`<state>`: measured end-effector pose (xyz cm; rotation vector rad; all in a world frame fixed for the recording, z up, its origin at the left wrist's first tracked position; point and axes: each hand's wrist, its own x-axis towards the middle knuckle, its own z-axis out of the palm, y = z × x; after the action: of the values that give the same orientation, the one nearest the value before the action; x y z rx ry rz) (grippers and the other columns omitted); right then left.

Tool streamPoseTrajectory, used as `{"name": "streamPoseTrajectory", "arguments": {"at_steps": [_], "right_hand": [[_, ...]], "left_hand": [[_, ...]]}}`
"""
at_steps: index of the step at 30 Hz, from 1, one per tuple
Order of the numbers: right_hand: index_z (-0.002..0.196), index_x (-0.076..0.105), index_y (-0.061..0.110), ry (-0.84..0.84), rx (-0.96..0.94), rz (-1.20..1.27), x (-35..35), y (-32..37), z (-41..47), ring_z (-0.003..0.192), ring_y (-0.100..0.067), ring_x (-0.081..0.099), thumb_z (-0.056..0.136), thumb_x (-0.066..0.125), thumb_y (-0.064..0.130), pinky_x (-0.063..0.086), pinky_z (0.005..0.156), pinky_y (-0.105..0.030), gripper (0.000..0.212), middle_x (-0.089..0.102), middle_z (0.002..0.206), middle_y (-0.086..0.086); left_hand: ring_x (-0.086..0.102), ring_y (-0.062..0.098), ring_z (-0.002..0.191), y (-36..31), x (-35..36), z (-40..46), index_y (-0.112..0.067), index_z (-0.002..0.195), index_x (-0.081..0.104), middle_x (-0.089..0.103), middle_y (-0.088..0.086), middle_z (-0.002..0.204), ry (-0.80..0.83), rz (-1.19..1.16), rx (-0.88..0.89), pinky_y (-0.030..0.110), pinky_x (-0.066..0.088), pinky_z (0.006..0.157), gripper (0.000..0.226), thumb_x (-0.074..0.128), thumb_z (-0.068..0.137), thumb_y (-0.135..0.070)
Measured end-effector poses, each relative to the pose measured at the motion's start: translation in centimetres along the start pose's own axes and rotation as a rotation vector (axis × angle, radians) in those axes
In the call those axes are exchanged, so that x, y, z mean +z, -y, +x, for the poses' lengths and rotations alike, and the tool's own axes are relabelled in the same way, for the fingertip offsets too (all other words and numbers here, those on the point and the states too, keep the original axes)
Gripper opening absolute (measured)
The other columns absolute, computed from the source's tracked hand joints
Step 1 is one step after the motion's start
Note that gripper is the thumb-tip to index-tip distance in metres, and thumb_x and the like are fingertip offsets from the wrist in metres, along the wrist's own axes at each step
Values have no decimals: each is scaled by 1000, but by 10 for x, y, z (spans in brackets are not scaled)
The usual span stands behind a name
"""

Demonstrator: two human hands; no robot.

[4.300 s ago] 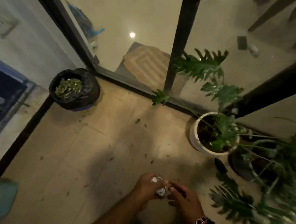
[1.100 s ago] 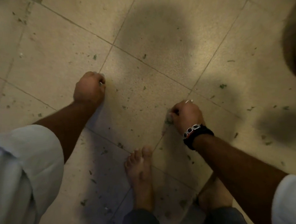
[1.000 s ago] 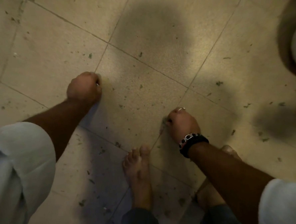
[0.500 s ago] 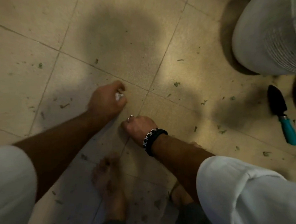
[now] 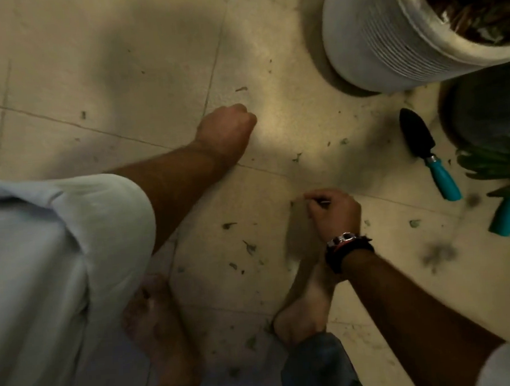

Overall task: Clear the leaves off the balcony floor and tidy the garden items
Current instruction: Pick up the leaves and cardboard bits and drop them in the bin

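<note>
Small green leaf scraps [image 5: 249, 247] are scattered over the beige balcony tiles [image 5: 120, 66]. My left hand [image 5: 226, 129] is a closed fist low over the floor. The crumpled white wad it gripped a moment ago is hidden inside. My right hand [image 5: 332, 209], wearing a ring and a dark wristband, reaches down with curled fingers. Its fingertips pinch at a tiny leaf scrap on the tile. A hand trowel [image 5: 417, 135] with a black blade and teal handle lies on the floor to the right of both hands.
A white ribbed pot [image 5: 381, 36] stands at the top right, with a dark pot [image 5: 487, 107] beside it. Green plant leaves [image 5: 499, 160] and a second teal handle [image 5: 503, 216] are at the right edge. My bare feet [image 5: 157, 324] are planted below the hands.
My view has swung right, bringing the white pot and trowel closer. The left fist has moved forward and the white wad no longer shows. The right hand has shifted right to another scrap.
</note>
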<state>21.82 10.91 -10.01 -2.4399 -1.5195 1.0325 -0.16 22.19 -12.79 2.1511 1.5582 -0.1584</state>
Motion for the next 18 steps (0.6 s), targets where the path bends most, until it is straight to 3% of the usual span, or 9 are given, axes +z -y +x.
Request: {"name": "streamPoseTrajectory", "arguments": {"at_steps": [3, 7, 12, 18], "right_hand": [[84, 79, 22, -54, 223, 129, -13, -20, 7, 79, -16, 71, 76, 72, 15, 59, 82, -37, 13, 75, 84, 4], [87, 78, 25, -122, 337, 73, -31, -30, 9, 85, -16, 68, 77, 68, 20, 52, 80, -23, 14, 75, 87, 4], [93, 78, 21, -201, 547, 186, -36, -57, 17, 98, -21, 67, 79, 74, 21, 52, 95, -30, 15, 74, 101, 1], [93, 78, 20, -204, 421, 134, -21, -59, 25, 103, -18, 66, 81, 70, 20, 48, 97, -24, 15, 74, 103, 3]], "left_hand": [[61, 38, 87, 2, 1, 2, -2, 102, 66, 61, 19, 100, 19, -53, -55, 39, 45, 69, 19, 51, 92, -6], [61, 33, 95, 2, -1, -16, -7, 110, 69, 64, 17, 107, 62, -225, -62, 40, 52, 82, 23, 57, 93, -16], [58, 19, 92, 0, 19, -84, -12, 112, 69, 66, 8, 106, 118, -320, 0, 29, 40, 76, 24, 60, 93, -23], [60, 26, 83, 1, 40, -135, -12, 97, 74, 68, 11, 93, 219, -265, -43, 31, 44, 70, 14, 66, 88, -18]]}}
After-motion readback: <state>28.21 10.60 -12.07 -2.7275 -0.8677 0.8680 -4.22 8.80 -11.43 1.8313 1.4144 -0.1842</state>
